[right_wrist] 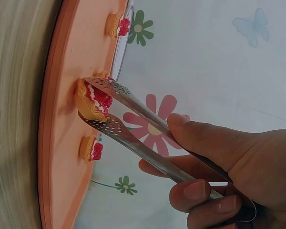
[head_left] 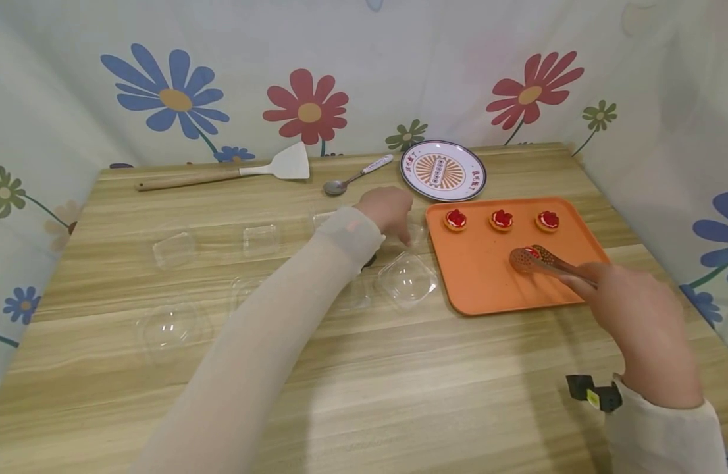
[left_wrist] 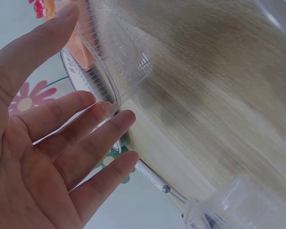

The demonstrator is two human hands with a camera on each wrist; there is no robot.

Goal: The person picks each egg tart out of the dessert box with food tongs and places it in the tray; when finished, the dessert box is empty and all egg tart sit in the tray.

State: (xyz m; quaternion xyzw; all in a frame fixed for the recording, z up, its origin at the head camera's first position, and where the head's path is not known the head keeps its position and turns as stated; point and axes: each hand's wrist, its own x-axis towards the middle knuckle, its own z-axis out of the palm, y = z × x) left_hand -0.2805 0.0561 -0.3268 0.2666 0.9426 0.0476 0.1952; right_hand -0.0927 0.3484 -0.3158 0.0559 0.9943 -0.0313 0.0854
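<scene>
Metal tongs [right_wrist: 148, 152] with perforated ends are gripped in my right hand [head_left: 642, 322]. Between the tong ends sits a small berry tart [right_wrist: 91, 102], over the front part of the orange tray [head_left: 488, 283]. More tarts [head_left: 501, 220] stand in a row along the tray's far side. My left hand [head_left: 388, 207] is left of the tray, at a clear plastic box [left_wrist: 126, 52]. In the left wrist view its fingers [left_wrist: 95, 143] are extended and spread, fingertips at the box's edge; whether they touch it is hard to tell.
Several other clear plastic boxes [head_left: 173, 327] and lids lie across the left and middle of the wooden table [head_left: 399, 395]. Towards the back are a white spatula [head_left: 289, 163] with a wooden handle, a spoon [head_left: 336, 187] and a printed plate [head_left: 443, 171]. A flowered cloth hangs behind.
</scene>
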